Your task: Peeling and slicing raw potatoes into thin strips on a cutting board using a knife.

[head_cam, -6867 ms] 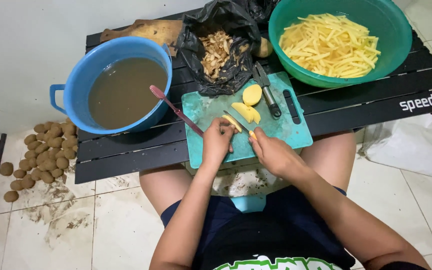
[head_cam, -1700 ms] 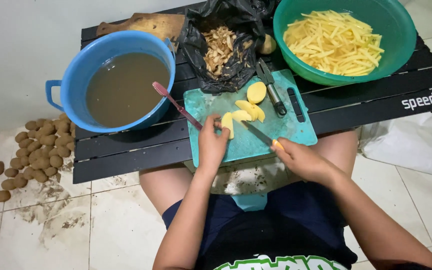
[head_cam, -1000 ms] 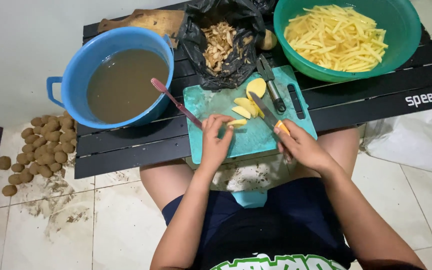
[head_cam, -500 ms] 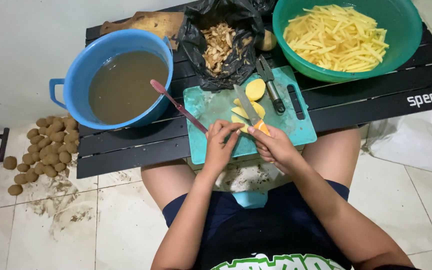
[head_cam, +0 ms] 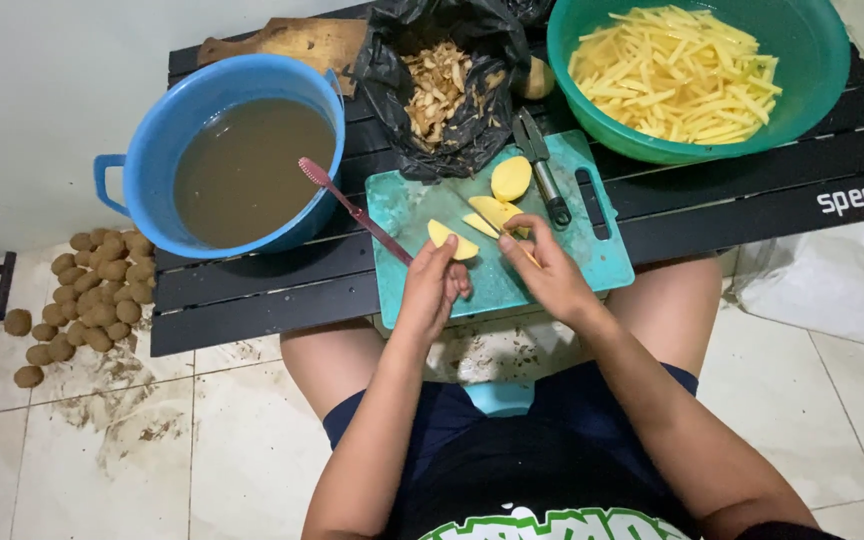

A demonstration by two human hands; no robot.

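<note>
Far left on the black slatted table [head_cam: 252, 300]: a blue tub [head_cam: 152, 150] of muddy brown water, a pink toothbrush [head_cam: 352, 208] propped against its right rim. Beyond it, a wooden board [head_cam: 282, 40]. At far centre, a black plastic bag [head_cam: 472, 110] holding peelings [head_cam: 436, 88], one unpeeled potato [head_cam: 537, 78] just to its right. Far right, a green bowl [head_cam: 822, 60] heaped with potato sticks [head_cam: 677, 72]. Down left on the soiled tile floor [head_cam: 132, 440], a pile of unwashed potatoes [head_cam: 87, 295].

We see both forearms bare, with no sleeves, watch or rings showing. At six o'clock sits a black shirt [head_cam: 542, 490] with a green-and-white printed band along its lower edge. Above it come dark navy shorts [head_cam: 432, 425], with bare thighs beyond.
</note>
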